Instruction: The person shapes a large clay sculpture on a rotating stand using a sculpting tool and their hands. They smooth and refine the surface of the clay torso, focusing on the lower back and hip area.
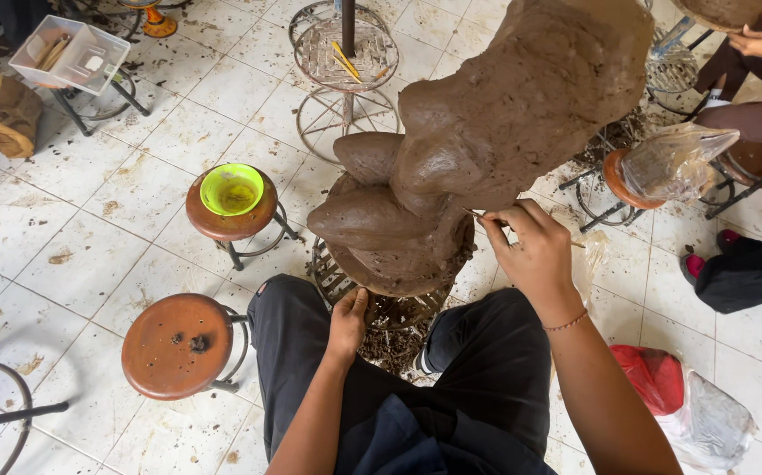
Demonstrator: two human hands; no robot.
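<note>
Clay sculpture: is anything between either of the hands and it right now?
Nothing visible. The right hand is already at the clay sculpture, pressing a thin tool to its side, and the left hand touches the bottom edge by the wire stand.

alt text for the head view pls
Seen from above, a seated person works a large brown clay sculpture on a stand: the right hand presses a thin tool to it, the left hand touches its base. Round stools, one holding a green bowl, stand nearby.
</note>
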